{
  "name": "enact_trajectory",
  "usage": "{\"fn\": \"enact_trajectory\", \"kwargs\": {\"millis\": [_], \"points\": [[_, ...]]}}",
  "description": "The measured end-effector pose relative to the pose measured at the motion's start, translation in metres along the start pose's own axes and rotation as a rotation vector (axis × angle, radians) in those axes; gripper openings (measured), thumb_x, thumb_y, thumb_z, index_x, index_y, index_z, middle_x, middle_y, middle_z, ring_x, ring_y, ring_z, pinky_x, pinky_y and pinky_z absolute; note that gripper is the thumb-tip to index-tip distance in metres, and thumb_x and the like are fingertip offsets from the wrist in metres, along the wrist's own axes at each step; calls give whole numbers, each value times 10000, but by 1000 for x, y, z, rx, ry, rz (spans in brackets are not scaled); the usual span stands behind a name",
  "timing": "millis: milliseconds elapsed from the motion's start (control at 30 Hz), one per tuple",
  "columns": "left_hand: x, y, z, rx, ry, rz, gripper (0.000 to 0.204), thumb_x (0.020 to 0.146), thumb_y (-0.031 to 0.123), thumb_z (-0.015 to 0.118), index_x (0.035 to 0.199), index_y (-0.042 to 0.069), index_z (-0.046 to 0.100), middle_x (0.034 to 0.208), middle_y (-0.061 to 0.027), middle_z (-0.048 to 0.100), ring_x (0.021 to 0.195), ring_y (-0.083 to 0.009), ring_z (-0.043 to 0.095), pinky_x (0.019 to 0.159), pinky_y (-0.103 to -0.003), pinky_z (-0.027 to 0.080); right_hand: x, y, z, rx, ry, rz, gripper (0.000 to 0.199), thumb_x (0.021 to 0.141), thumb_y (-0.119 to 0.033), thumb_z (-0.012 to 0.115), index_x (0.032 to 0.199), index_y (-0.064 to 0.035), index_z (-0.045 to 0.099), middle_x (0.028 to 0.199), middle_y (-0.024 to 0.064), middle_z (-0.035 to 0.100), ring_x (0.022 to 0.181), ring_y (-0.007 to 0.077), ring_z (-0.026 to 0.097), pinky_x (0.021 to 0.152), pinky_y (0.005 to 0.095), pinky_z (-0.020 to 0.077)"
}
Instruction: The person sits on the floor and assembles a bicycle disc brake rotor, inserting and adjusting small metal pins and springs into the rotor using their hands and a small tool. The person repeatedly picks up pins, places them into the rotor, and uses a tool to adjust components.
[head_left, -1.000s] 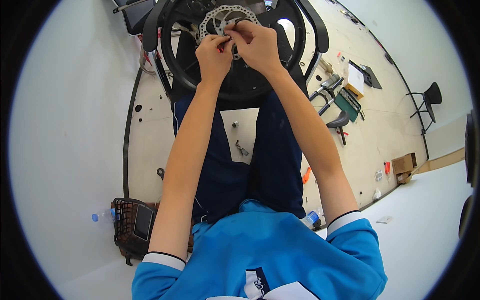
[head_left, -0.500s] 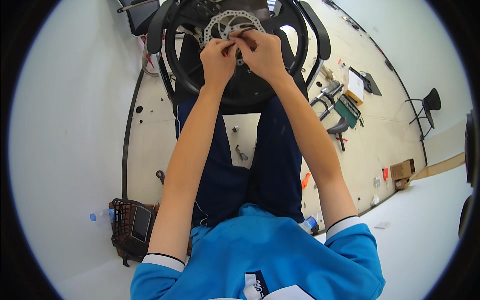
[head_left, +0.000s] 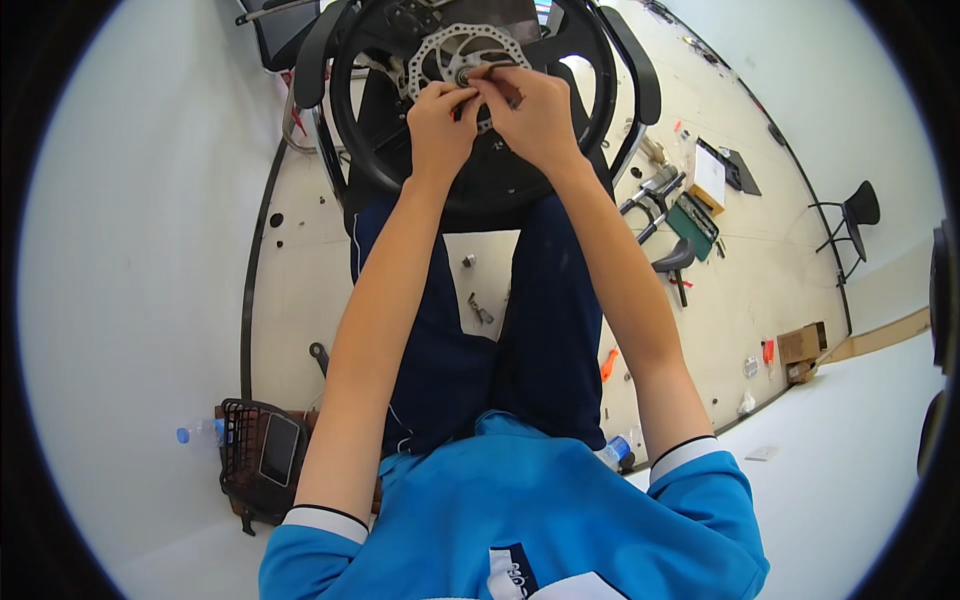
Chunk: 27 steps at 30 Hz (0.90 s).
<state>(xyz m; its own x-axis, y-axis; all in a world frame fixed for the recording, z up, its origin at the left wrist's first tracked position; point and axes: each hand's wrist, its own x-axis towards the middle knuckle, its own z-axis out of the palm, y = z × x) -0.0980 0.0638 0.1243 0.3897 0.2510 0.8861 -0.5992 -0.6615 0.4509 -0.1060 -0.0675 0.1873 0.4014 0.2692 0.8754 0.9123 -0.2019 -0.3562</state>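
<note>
A black spoked wheel (head_left: 598,110) lies in front of me on a black chair, with a silver perforated disc brake rotor (head_left: 437,45) at its middle. My right hand (head_left: 537,115) is closed in a pinch on a dark, thin bent rod that looks like a hex key (head_left: 508,65), just beside the hub (head_left: 463,76). Thumb and fingers of my left hand (head_left: 440,130) are pinched together at the rotor's near edge, almost touching the right fingertips. Whatever the left fingers hold is too small to make out. Both hands cover the rotor's near part.
Chair armrests (head_left: 632,65) flank the wheel. On the floor to the right lie a bicycle fork (head_left: 655,200), a green tool case (head_left: 693,225), a saddle (head_left: 676,256) and a white-topped box (head_left: 709,180). At lower left stands a black basket (head_left: 240,460) with a phone (head_left: 281,448).
Both hands have shifted slightly toward me and to the right, showing more of the hub. The pinch of each hand stays the same.
</note>
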Motion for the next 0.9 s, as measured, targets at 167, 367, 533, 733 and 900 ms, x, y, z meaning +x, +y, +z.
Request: {"fn": "enact_trajectory", "kwargs": {"millis": [167,367,533,733,900], "points": [[1,4,3,56,31,-30,93,752,29,761,839,6,737,830,-127,685,727,-280,693,653,-335,543,8,10,-4,-5,-3,8,127,854,-59,698,945,22,737,797,150,731,725,255,740,659,275,561],[12,3,4,-12,81,15,85,797,42,764,858,-10,735,793,-142,664,666,-285,677,619,-341,536,7,8,1,43,16,-11,138,850,-57,697,949,34,731,815,164,732,749,249,746,672,284,565],[3,5,1,16,25,-65,90,794,26,748,876,-11,740,792,-150,668,675,-293,677,628,-342,540,5,5,2,-8,25,6,146,848,-87,704,942,19,739,817,172,727,717,262,736,657,295,562],[-5,-2,1,0,-2,-102,59,809,26,710,846,-19,722,765,-151,642,672,-309,649,628,-366,522,6,5,7,8,-16,-5,137,831,-80,707,934,6,734,779,148,719,707,244,730,648,288,557],[2,0,-2,16,11,-23,58,776,24,709,818,-14,696,785,-145,658,699,-329,666,612,-354,515,4,3,8,-56,19,7,159,795,-126,786,855,6,721,733,123,717,659,226,723,617,273,549]]}}
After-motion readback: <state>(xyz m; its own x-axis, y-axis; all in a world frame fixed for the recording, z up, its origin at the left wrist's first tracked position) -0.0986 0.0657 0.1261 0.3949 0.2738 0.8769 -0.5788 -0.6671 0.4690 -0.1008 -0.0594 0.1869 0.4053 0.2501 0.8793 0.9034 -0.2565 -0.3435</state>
